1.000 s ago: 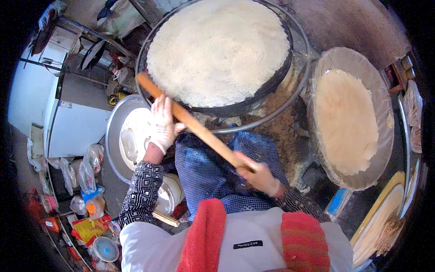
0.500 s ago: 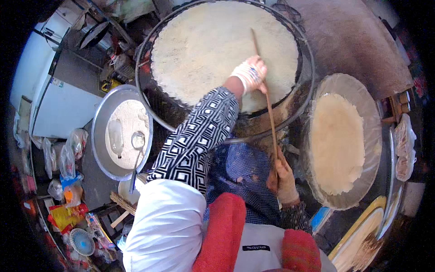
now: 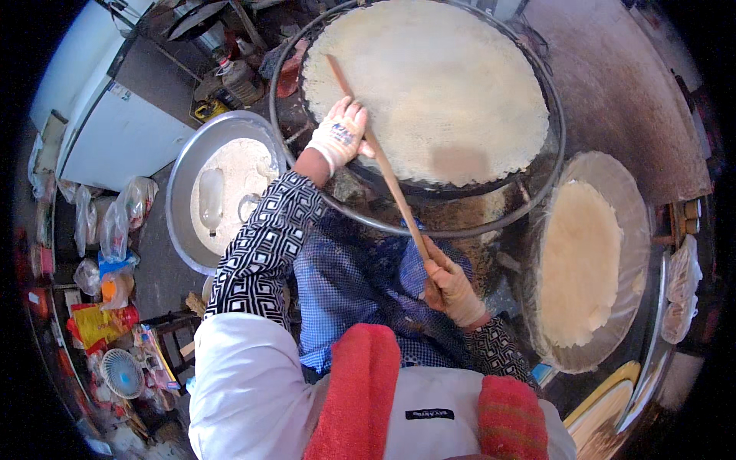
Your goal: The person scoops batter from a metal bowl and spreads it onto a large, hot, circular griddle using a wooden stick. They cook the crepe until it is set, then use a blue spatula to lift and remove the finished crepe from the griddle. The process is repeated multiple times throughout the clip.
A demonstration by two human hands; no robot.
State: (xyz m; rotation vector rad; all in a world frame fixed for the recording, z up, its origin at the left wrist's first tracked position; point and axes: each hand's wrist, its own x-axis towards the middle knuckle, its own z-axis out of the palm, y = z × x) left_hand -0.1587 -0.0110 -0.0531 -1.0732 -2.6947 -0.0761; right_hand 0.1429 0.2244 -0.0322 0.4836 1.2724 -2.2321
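Observation:
A long, thin wooden batter spreader [image 3: 392, 182] slants from my lap up over a big round griddle, its far end on the left part of the griddle. My left hand [image 3: 339, 136], in a pale work glove, grips the spreader partway along at the griddle's lower left edge. Lower down, my right hand [image 3: 454, 291], also gloved, is closed round its near end above my lap. A wide, thin, pale sheet of batter [image 3: 429, 92] covers most of the griddle. The black griddle rim [image 3: 437, 186] shows beneath it.
A round metal ring [image 3: 475, 230] surrounds the griddle. At left stands a metal basin [image 3: 178, 192] of pale flour with a clear bottle and a ladle in it. To the right, a plastic-lined tray [image 3: 632, 307] holds thin flatbread [image 3: 581, 261]. Plastic bags [image 3: 115, 230] lie far left.
My left hand and the spreader's far end have swept left across the griddle. My right hand has shifted slightly left. The whole view has also swung a little.

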